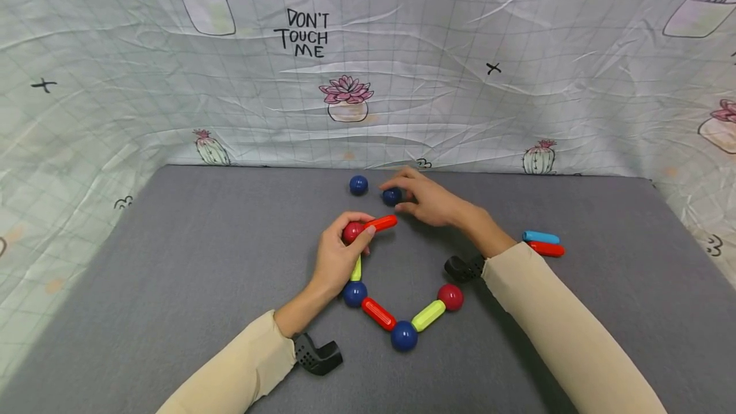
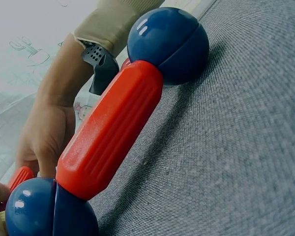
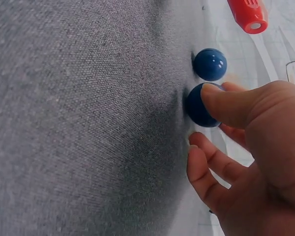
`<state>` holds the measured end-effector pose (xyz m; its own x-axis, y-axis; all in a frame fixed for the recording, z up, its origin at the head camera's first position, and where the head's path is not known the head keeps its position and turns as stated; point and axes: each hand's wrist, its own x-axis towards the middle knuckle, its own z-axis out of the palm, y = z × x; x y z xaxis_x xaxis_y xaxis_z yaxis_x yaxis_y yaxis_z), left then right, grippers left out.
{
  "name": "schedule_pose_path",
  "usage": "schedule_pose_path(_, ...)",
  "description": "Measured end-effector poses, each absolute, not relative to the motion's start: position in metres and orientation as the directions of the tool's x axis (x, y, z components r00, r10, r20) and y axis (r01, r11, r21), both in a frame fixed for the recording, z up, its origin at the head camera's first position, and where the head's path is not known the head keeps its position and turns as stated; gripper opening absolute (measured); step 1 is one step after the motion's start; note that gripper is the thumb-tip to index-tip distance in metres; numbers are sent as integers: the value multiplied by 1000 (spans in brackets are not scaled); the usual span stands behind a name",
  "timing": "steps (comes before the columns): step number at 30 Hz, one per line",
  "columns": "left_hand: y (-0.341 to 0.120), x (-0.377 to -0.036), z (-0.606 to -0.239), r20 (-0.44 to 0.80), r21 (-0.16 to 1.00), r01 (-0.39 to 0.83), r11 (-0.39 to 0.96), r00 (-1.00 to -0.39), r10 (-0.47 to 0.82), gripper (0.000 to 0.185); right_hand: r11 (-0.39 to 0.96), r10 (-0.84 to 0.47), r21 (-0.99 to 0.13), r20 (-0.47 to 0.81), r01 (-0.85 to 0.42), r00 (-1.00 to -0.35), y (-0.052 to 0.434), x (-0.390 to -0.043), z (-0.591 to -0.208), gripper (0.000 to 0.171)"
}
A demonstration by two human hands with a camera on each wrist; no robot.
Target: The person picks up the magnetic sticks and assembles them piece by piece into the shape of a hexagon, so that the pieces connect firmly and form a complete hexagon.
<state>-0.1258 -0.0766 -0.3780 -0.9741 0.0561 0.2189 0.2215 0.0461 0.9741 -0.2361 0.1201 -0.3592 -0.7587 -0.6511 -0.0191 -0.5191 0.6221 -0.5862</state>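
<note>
My left hand grips a red magnetic ball, its thumb lying over a red magnetic rod that sticks out to the right. From that ball a yellow-green rod runs down to a blue ball. A second red rod, another blue ball, a yellow-green rod and a red ball continue the chain. Near the far table edge my right hand holds a loose blue ball between thumb and fingers. The held rod's free end shows in the right wrist view.
Another loose blue ball lies left of the right hand, by the far edge. A light-blue rod and a red rod lie side by side at the right. A printed cloth hangs behind the grey table.
</note>
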Motion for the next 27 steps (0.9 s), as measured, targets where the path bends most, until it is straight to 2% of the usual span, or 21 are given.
schedule_pose_path(5,-76,-126,-379,219,974,221,49,-974,58,17,641,-639,-562,-14,-523,-769,128,-230,-359,30)
schedule_pose_path(10,-76,-126,-379,216,975,219,47,-974,65,17,667,-604,-552,-6,-501,-797,139,-225,-358,30)
schedule_pose_path(17,-77,-125,-380,219,974,222,48,-973,67,17,633,-520,-658,26,-406,-854,153,-211,-352,42)
schedule_pose_path(23,-77,-125,-380,228,972,232,45,-971,70,18,572,-488,-746,23,-340,-872,157,-197,-350,41)
schedule_pose_path(27,-77,-125,-381,235,970,238,43,-969,74,18,541,-488,-769,41,-340,-872,156,-190,-352,40)
